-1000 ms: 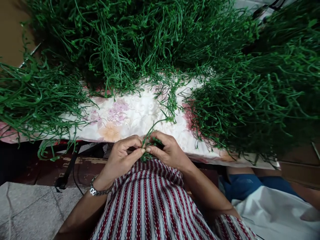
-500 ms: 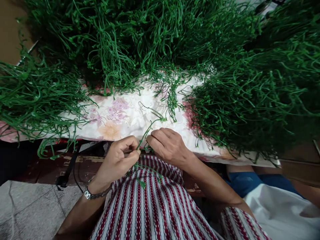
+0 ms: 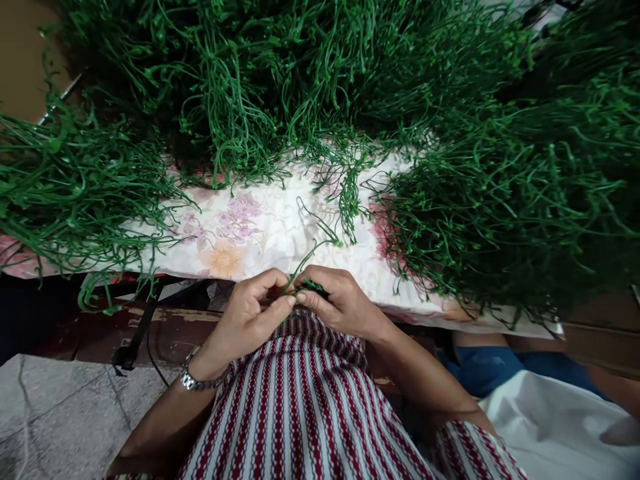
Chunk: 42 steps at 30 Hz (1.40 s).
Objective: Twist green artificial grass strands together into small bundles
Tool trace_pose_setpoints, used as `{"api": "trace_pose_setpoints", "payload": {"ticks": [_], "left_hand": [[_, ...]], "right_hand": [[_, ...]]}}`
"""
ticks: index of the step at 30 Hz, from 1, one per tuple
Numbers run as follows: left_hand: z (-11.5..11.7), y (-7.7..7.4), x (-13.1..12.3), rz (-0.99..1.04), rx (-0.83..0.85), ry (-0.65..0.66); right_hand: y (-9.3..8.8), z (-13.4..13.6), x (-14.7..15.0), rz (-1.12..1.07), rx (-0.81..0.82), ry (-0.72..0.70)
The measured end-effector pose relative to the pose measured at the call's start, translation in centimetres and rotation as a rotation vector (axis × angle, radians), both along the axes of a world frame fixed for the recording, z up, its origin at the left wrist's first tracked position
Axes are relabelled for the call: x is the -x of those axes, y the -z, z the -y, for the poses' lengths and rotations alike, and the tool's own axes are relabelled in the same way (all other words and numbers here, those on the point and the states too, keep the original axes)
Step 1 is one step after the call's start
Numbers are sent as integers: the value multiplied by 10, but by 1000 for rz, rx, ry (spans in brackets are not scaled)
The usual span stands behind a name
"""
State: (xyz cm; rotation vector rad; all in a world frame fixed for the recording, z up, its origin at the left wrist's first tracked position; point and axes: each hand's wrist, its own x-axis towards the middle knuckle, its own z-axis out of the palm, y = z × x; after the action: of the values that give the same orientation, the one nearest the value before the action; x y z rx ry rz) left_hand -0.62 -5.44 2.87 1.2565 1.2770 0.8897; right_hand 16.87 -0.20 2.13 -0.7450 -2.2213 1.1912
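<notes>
Over my lap, at the front edge of a table, my two hands meet thumb to thumb. My left hand [image 3: 250, 319] is closed, pinching a thin green branched stem [image 3: 306, 258], which looks like an artificial plant part. Its upper end runs out over the cloth and bends back at a small green joint. My right hand [image 3: 347, 305] is closed too, with its fingers curled round dark green pieces [image 3: 313, 285] that show in the palm. The fingertips hide the spot where the stem and the pieces come together.
A large heap of green stems [image 3: 300, 73] covers the back of the table. Further piles lie left [image 3: 75, 180] and right [image 3: 500, 220]. A few loose sprigs [image 3: 349, 207] rest on the floral cloth [image 3: 280, 227]. At the right sits another person in blue shorts [image 3: 487, 373].
My hands have drawn together until the thumbs almost touch. The leafy end that hung below my left hand has swung up out of sight, and green pieces now show inside my right hand.
</notes>
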Motion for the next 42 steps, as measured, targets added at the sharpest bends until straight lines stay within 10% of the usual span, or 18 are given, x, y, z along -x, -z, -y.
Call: {"api": "trace_pose_setpoints", "payload": {"ticks": [6,13,19,25,35,42], "left_hand": [[-7,-1,6,166,101,289],[1,5,12,839,307,279],[-5,10,14,461,165,-139],[-8,17,4,260,116,-79],[-15,22,-23,425,-30,-393],[-14,11,-30,662,44,-379]], "right_hand": [[-6,-7,-7,1,-8,-222],[-7,-3,-11,-208,403,-485],[-4,-7,-13,-196,298,-180],[3,0,-1,-49,352,45],[20,20,21,-217,205,302],[24,19,24,-307,197,276]]}}
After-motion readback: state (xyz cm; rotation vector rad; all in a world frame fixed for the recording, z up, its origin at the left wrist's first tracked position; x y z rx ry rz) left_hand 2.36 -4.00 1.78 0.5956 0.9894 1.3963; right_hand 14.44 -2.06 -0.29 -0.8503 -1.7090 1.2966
